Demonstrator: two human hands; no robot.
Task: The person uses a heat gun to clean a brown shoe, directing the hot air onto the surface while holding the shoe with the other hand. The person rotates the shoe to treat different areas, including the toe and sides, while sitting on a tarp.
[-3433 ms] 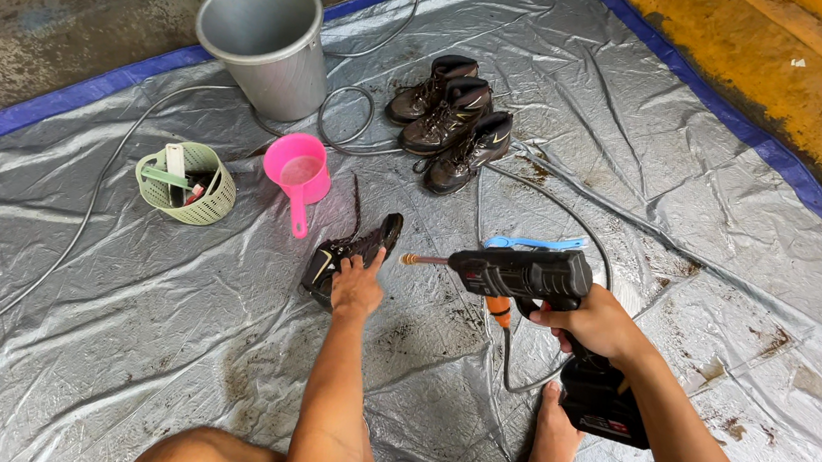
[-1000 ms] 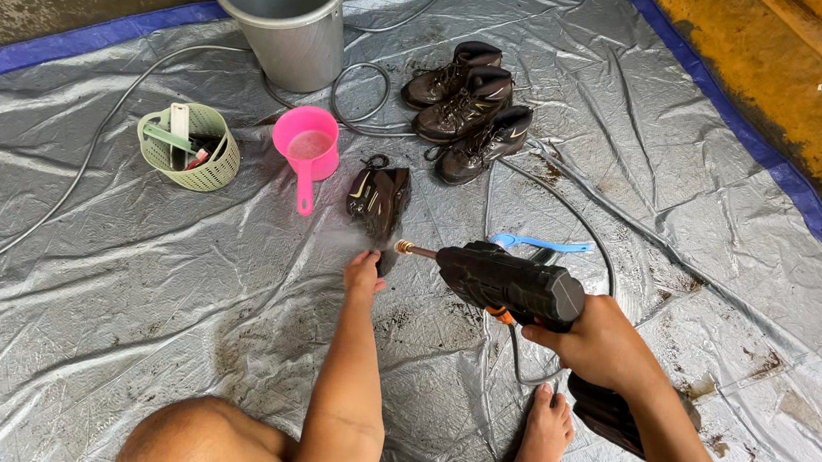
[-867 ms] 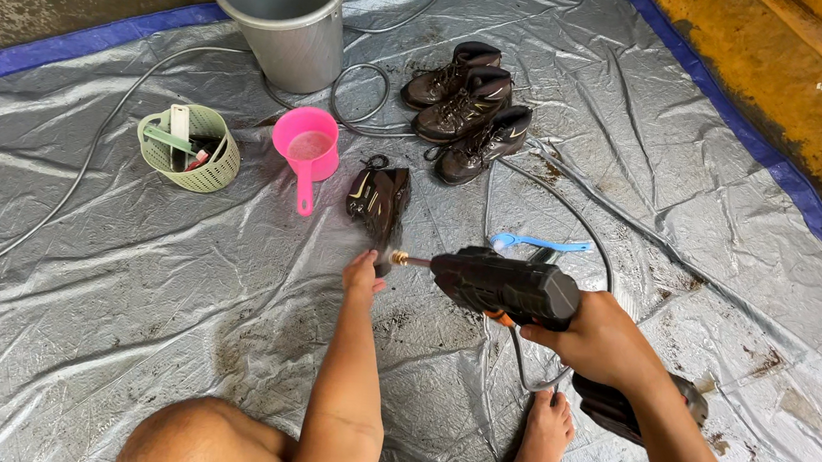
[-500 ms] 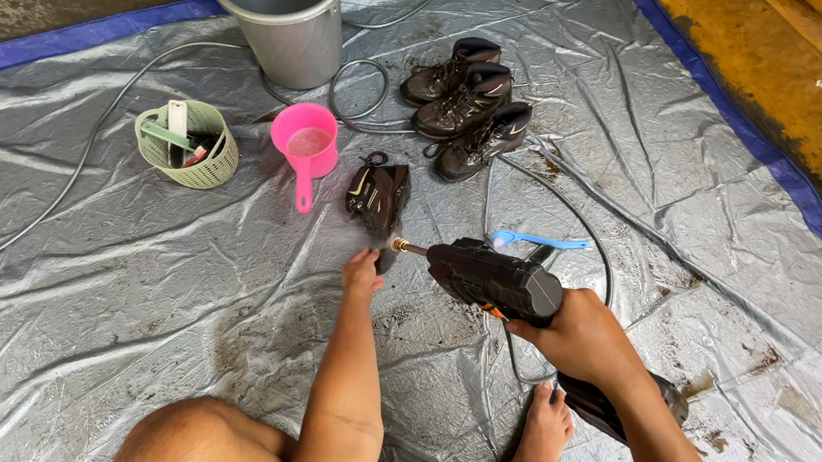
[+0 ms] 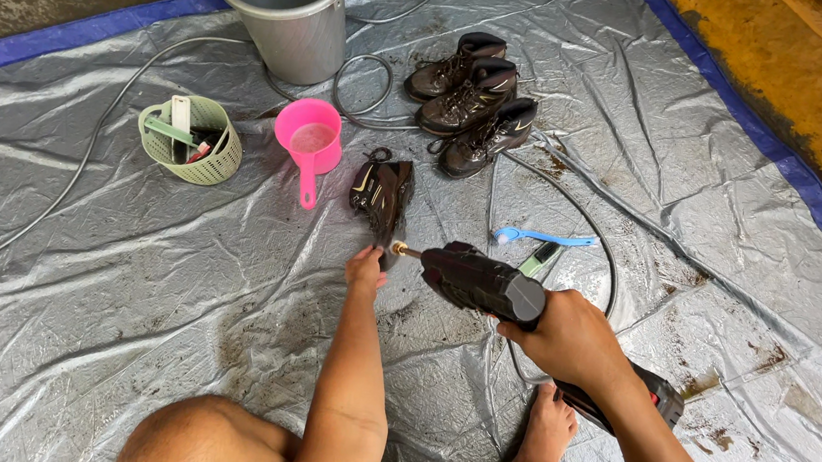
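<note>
Dark shoe (image 5: 382, 190), black with a pale curved mark on the side, standing on end on the silver tarp (image 5: 104, 292), sole facing right, laces loose at the top; lower end pinched by left hand (image 5: 366, 267); black spray gun (image 5: 478, 281), bulky body, short brass nozzle at the front, gripped in right hand (image 5: 571, 339), lying near level; nozzle tip just beside the shoe's lower end, aimed left.

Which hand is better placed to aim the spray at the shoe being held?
Right. The right hand grips the black spray gun, its nozzle pointing at the dark shoe. The left hand is at the shoe's near end, steadying it.
</note>
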